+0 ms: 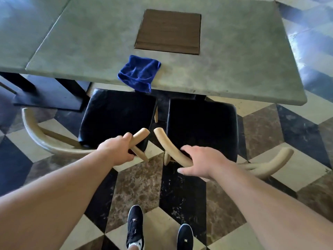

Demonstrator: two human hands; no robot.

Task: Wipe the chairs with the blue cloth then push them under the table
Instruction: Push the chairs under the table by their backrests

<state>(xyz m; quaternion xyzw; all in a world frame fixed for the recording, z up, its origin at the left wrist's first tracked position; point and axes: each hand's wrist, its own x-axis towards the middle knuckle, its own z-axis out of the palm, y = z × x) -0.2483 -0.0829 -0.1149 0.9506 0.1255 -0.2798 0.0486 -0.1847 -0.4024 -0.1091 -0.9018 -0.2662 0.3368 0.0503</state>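
Two chairs with black padded seats and curved pale wooden backrests stand side by side at the near edge of the grey table [234, 73]. My left hand [117, 150] grips the right end of the left chair's [115, 116] backrest. My right hand [200, 163] is wrapped around the left end of the right chair's [201, 123] backrest. The front parts of both seats lie under the table edge. The blue cloth [138, 73] lies crumpled on the table's near edge, one corner hanging over, untouched.
A brown square panel [169, 31] is set in the tabletop. A second table [23, 33] adjoins on the left, with a dark base [46, 94] below it. The floor is patterned tile. My two dark shoes [135, 228] stand behind the chairs.
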